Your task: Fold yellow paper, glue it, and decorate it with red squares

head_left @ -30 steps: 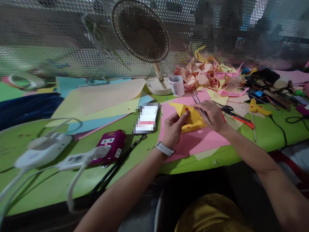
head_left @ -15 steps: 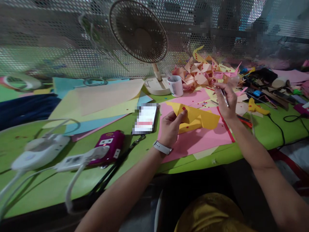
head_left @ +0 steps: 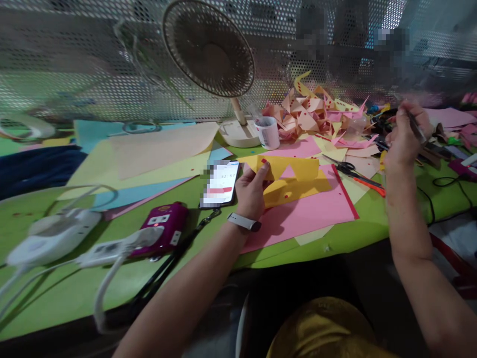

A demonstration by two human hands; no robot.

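My left hand [head_left: 250, 191], with a watch at the wrist, pinches the left end of a yellow paper piece [head_left: 298, 168] between thumb and fingers. The piece is cut and folded, carries small red squares, and is held over a pink sheet [head_left: 298, 223]. Raised at the right, my right hand [head_left: 407, 132] is closed around a slim silver tool [head_left: 416, 129]; blur hides its exact kind. Scissors [head_left: 348, 169] with dark handles lie to the left of that hand, beside an orange-handled tool [head_left: 368, 185].
A phone [head_left: 221, 184] lies left of my left hand. Behind stand a white cup [head_left: 269, 133], a fan [head_left: 210, 49] and a heap of folded paper [head_left: 309, 112]. Power strips [head_left: 55, 238], a purple socket box [head_left: 166, 223] and cords occupy the left. Paper sheets [head_left: 149, 154] lie behind them.
My right hand has moved right, away from the yellow paper, still holding the silver tool. My left hand has shifted slightly left with the paper. The scissors have come into view.
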